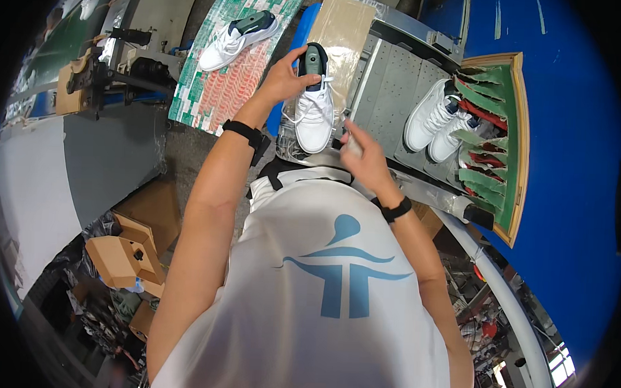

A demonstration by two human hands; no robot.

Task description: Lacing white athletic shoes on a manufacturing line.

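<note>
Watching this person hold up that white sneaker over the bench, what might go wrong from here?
The left hand grips the white sneaker only at its heel end, so it might tip or slip down. The right hand holds something small and blurred close to the toe; a slip could mark the white upper. The pair of white sneakers lies close by and could get knocked.

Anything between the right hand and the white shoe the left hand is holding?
Nothing visible. The left hand grips the white shoe at its heel end; the right hand sits just beside the toe, holding something small and blurred, with only open space between them.
</note>
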